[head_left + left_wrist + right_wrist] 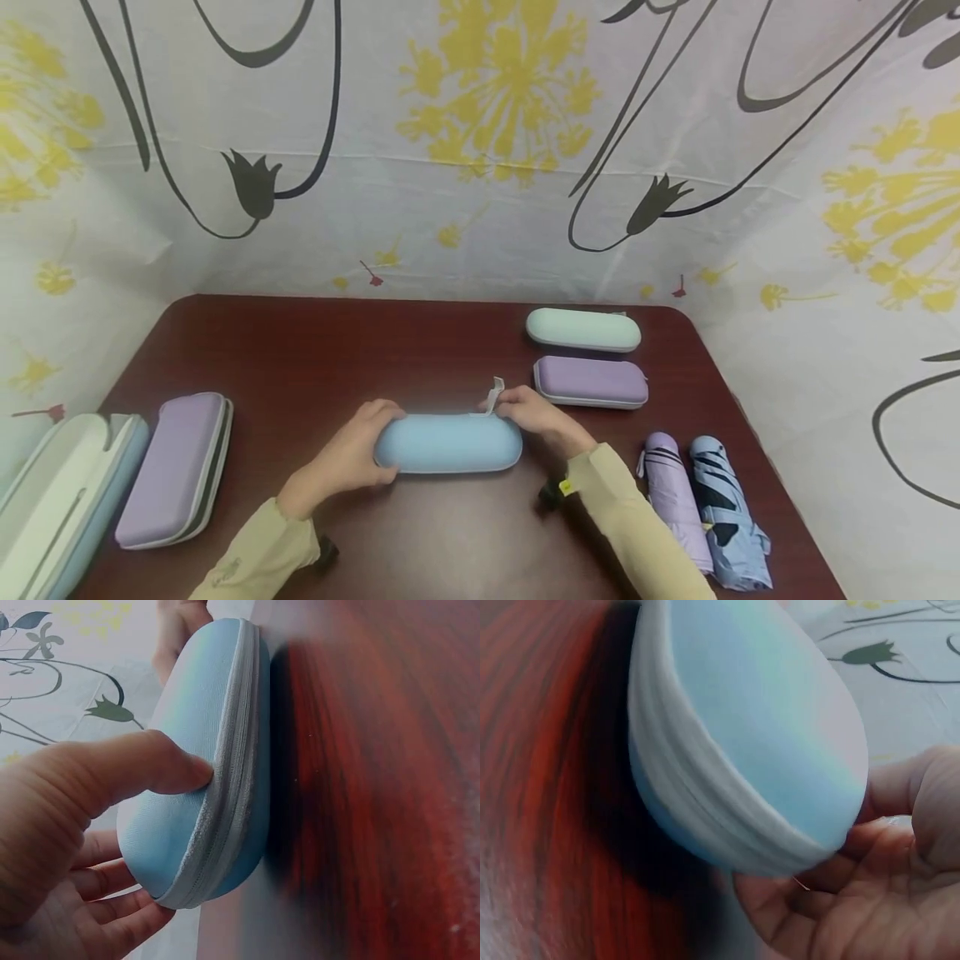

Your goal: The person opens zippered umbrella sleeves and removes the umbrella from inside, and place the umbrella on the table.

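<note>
1. White and pale blue, an open-looking case (56, 508) lies at our far left, cut off by the picture's edge; just right of it sits a lilac case (172, 471).

2. Our left hand (345, 454) grips the left end of the blue case (450, 443), thumb on the near side by the grey zip seam (238, 750), fingers wrapping behind.

3. We judge this blue case light, with a stiff, lightly padded shell, hardly fragile. Its smooth, rounded top may slip a little under our fingers, so we would take hold of it at the two ends, near the seam, where thumb and fingers can oppose each other.

4. It lies lengthwise between our hands, around the middle of the dark red table (337, 350); we cannot tell whether its base rests fully on the wood.

5. Our right hand (543, 417) curls closed at the far right end of it, beside an upright white strap (492, 396). Whether our fingertips also pinch the strap's base is hidden from us.

6. Beyond our right hand lie a mint case (583, 331) and a purple case (591, 382); farther right and nearer us, a lilac umbrella (675, 500) sits beside a blue umbrella (727, 508).
</note>
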`<state>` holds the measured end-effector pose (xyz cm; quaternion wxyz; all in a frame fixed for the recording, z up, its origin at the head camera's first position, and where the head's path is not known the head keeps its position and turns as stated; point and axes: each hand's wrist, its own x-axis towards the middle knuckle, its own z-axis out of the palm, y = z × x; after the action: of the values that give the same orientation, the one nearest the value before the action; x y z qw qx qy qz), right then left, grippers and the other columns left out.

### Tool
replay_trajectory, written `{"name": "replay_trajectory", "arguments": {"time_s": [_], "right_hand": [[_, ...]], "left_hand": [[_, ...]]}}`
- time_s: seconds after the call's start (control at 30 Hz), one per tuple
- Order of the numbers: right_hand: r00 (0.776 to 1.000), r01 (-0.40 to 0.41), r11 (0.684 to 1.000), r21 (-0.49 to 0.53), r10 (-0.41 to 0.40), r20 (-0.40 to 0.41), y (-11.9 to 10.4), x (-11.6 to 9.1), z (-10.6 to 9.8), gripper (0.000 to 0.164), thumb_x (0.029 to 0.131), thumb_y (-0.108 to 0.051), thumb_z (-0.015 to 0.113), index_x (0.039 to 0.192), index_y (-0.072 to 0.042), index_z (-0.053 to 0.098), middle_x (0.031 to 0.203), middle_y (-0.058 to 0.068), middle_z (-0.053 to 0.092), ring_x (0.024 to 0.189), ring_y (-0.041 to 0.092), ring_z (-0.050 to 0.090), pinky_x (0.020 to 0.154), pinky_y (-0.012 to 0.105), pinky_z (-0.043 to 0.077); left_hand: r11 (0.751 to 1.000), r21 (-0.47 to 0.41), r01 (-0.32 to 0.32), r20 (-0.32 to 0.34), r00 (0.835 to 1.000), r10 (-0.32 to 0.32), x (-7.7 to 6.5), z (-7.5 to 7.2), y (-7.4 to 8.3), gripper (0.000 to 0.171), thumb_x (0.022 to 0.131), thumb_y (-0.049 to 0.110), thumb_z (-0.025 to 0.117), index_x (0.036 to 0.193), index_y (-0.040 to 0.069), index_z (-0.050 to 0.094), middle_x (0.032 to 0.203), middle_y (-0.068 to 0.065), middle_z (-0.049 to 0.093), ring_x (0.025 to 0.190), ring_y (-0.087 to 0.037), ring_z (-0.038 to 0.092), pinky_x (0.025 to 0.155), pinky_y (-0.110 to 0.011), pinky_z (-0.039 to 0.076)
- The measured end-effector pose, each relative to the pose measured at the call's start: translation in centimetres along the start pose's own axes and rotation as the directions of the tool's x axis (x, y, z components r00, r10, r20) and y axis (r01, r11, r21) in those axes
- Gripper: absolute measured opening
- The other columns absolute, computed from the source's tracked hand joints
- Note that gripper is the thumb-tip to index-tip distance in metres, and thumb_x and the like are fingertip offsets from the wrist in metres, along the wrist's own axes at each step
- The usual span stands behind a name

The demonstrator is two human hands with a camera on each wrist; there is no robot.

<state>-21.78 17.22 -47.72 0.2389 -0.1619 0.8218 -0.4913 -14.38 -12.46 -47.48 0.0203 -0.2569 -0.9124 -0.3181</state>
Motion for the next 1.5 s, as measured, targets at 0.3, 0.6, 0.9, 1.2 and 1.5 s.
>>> {"name": "replay_trajectory", "arguments": {"time_s": [0.3, 0.6, 0.9, 1.2, 1.5], "right_hand": [[1.000, 0.003, 0.999, 0.036, -0.003, -0.014, 0.6, -0.3, -1.1, 0.018, 0.088, -0.006, 0.060, 0.094, 0.010, 0.066, 0.077, 0.002, 0.064, 0.068, 0.010, 0.054, 0.063, 0.027, 0.047], [0.928, 0.298, 0.890, -0.345, -0.355, -0.112, 0.7, -0.8, -0.8, 0.004, 0.086, -0.008, 0.066, 0.082, -0.009, 0.068, 0.079, -0.004, 0.065, 0.076, 0.008, 0.057, 0.074, 0.026, 0.048], [0.835, 0.430, 0.778, -0.458, -0.536, -0.127, 1.2, -1.4, -0.5, 0.006, 0.084, -0.002, 0.066, 0.082, -0.007, 0.065, 0.081, 0.002, 0.065, 0.080, 0.015, 0.060, 0.075, 0.032, 0.051], [0.826, 0.374, 0.744, -0.553, -0.539, -0.166, 2.2, -2.9, -0.9, 0.010, 0.081, 0.002, 0.066, 0.080, -0.008, 0.064, 0.079, 0.000, 0.063, 0.075, 0.014, 0.059, 0.071, 0.033, 0.051], [0.832, 0.318, 0.760, -0.567, -0.510, -0.217, 2.8, -5.0, -0.5, 0.010, 0.079, 0.001, 0.067, 0.081, -0.008, 0.064, 0.080, -0.001, 0.061, 0.074, 0.012, 0.057, 0.068, 0.030, 0.051]], "left_hand": [[1.000, 0.015, -0.007, -0.037, 0.999, 0.007, -0.2, 0.2, 0.2, 0.067, 0.057, 0.013, 0.086, 0.116, 0.002, 0.056, 0.118, -0.008, 0.053, 0.108, -0.025, 0.049, 0.085, -0.043, 0.048], [1.000, 0.019, -0.001, -0.037, 0.999, 0.001, -0.2, 0.3, 0.1, 0.067, 0.057, 0.014, 0.085, 0.116, 0.002, 0.056, 0.117, -0.008, 0.053, 0.108, -0.024, 0.049, 0.085, -0.043, 0.048], [1.000, 0.014, 0.007, -0.036, 0.999, -0.006, -0.1, 0.4, 0.1, 0.067, 0.057, 0.015, 0.084, 0.116, 0.002, 0.056, 0.116, -0.007, 0.053, 0.106, -0.024, 0.049, 0.084, -0.043, 0.048], [1.000, 0.005, 0.010, -0.041, 0.999, -0.010, -0.2, 0.2, 0.0, 0.066, 0.056, 0.017, 0.084, 0.115, 0.002, 0.056, 0.114, -0.008, 0.054, 0.104, -0.024, 0.049, 0.082, -0.043, 0.048], [1.000, -0.017, -0.007, -0.080, 0.997, 0.005, -0.2, 0.6, -0.4, 0.066, 0.055, 0.017, 0.084, 0.114, 0.003, 0.056, 0.114, -0.008, 0.054, 0.103, -0.023, 0.050, 0.081, -0.043, 0.048]]}}
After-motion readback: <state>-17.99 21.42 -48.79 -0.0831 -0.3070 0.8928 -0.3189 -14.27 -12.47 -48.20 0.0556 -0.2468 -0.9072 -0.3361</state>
